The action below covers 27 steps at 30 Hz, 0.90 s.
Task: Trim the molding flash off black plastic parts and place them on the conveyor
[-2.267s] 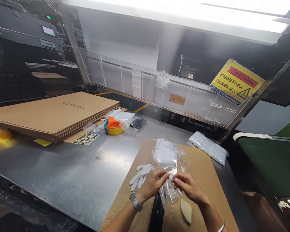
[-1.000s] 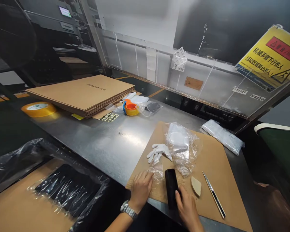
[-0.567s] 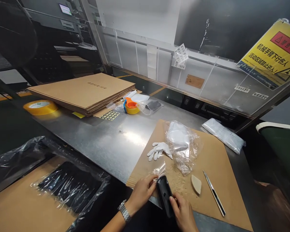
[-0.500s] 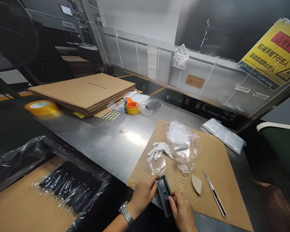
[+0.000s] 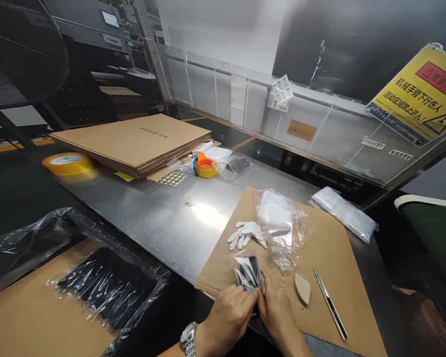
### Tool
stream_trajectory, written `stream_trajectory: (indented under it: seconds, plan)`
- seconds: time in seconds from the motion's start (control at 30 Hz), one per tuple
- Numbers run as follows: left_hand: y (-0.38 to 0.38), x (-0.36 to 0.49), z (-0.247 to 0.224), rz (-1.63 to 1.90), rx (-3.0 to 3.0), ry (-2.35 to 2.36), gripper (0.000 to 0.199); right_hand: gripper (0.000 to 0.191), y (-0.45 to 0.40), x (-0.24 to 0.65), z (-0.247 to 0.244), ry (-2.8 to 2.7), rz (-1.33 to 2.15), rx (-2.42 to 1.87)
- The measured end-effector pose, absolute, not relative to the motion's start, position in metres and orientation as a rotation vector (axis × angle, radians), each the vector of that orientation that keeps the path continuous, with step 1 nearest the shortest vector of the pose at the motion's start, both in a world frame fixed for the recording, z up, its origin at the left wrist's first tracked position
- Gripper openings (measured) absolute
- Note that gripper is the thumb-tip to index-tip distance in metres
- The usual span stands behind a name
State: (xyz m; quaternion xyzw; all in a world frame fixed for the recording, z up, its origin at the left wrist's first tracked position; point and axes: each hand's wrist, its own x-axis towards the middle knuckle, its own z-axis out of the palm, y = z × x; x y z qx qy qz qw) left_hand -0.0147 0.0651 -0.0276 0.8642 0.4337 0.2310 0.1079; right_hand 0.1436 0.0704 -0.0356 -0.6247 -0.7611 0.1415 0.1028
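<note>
A shallow black plastic tray-like part (image 5: 250,271) is held over the near edge of the cardboard, its far end inside a small clear plastic bag (image 5: 240,263). My left hand (image 5: 230,310), with a metal watch at the wrist, is closed at the bag's near end, fingers curled. My right hand (image 5: 277,305) grips the part's right side, fingers wrapped along it. The part's near end is mostly hidden by both hands. A white glove (image 5: 247,234) lies just beyond. To the right are a beige wedge-shaped piece (image 5: 302,289) and a utility knife (image 5: 330,303).
Crumpled clear bags (image 5: 278,218) lie on the cardboard sheet (image 5: 330,243). Stacked cardboard (image 5: 134,144), yellow tape (image 5: 67,163) and a tape dispenser (image 5: 204,166) sit on the metal table (image 5: 163,218). A plastic-lined box (image 5: 40,307) with wrapped black parts stands lower left.
The black part's far end has gone into the clear bag. My left hand has moved right and nearer, closing beside my right hand, which has shifted up along the part.
</note>
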Motion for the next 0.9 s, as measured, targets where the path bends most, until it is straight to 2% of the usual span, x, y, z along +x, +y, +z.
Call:
stream_trajectory:
  seconds: [0.1, 0.23, 0.37, 0.43, 0.53, 0.63, 0.73, 0.83, 0.9]
  plan:
    - [0.069, -0.018, -0.01, 0.595, 2.356, 1.347, 0.028, 0.03, 0.08, 0.136, -0.003, -2.45, 0.395, -1.828]
    - [0.086, -0.035, 0.007, 0.628, 2.159, 1.399, 0.025, 0.033, 0.102, 0.135, 0.033, -2.551, 0.514, -1.623]
    - [0.098, -0.058, 0.022, 0.723, 2.008, 1.404, 0.026, 0.022, 0.119, 0.13, 0.055, -2.603, 0.536, -1.471]
    - [0.1, -0.069, 0.028, 0.857, 1.758, 1.311, 0.025, 0.021, 0.121, 0.122, 0.063, -2.56, 0.704, -1.345]
    - [0.096, -0.084, 0.024, 1.298, 0.897, 1.021, 0.028, 0.021, 0.122, 0.104, 0.071, -2.238, 1.159, -1.166]
    - [0.082, -0.089, 0.004, 1.608, 0.276, 0.968, 0.03, 0.024, 0.121, 0.08, 0.066, -1.986, 1.293, -1.099]
    - [0.059, -0.086, -0.02, 1.496, 0.083, 0.98, 0.031, 0.027, 0.115, 0.047, 0.053, -2.036, 1.216, -1.009]
    - [0.035, -0.09, -0.031, 1.2, -0.036, 0.694, 0.039, 0.034, 0.101, 0.013, 0.035, -2.233, 1.061, -0.921]
    - [0.026, -0.102, -0.032, 1.218, -0.072, 0.628, 0.04, 0.036, 0.092, -0.005, 0.021, -2.36, 0.969, -0.856]
